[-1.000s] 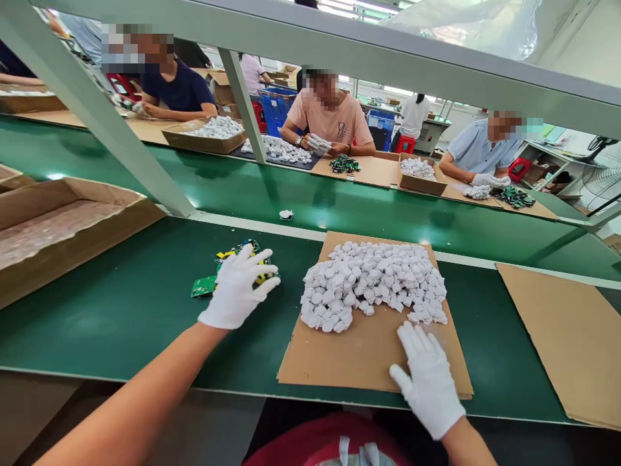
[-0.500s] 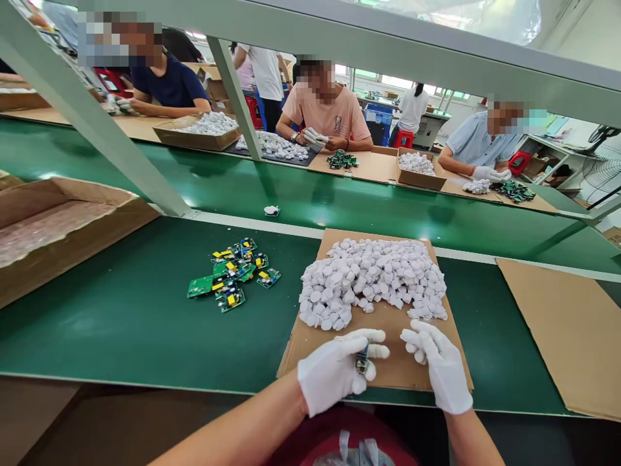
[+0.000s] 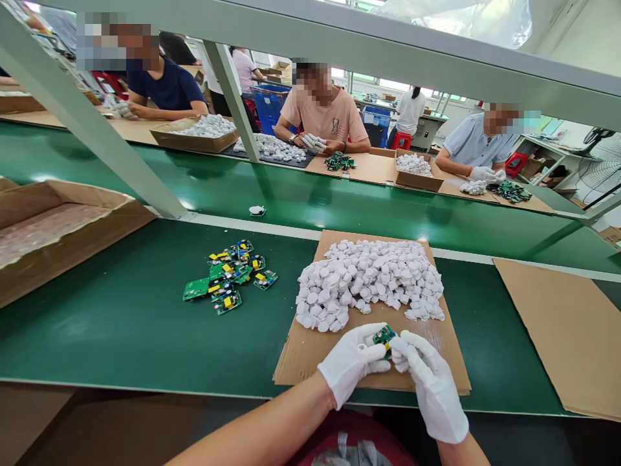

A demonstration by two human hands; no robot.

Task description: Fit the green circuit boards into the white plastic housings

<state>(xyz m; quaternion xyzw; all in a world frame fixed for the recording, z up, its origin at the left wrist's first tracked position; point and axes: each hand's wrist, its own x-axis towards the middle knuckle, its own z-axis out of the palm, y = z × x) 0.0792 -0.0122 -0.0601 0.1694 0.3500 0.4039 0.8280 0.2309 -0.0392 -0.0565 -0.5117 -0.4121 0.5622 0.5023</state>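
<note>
Gloved in white, my left hand (image 3: 355,362) grips a small green circuit board (image 3: 384,335) with a yellow part on it, held above the cardboard. My right hand (image 3: 427,375), also in a white glove, has its fingers closed together at the board's right edge. Whatever is between those fingertips is white on white and I cannot make it out. Just beyond both hands, a heap of small white round pieces (image 3: 369,278) covers the far part of the cardboard sheet (image 3: 310,353). Left of it, several circuit boards (image 3: 228,275) lie in a loose pile on the green table.
A cardboard box (image 3: 72,226) stands at the left. Another cardboard sheet (image 3: 557,323) lies at the right. One board with a white piece (image 3: 257,210) sits on the green strip beyond the pale rail. A slanted metal post (image 3: 107,123) rises at left; co-workers sit opposite.
My hands have come together; the right moved left to the board. The left hand has turned, so the board's green face now shows. The view has shifted slightly.
</note>
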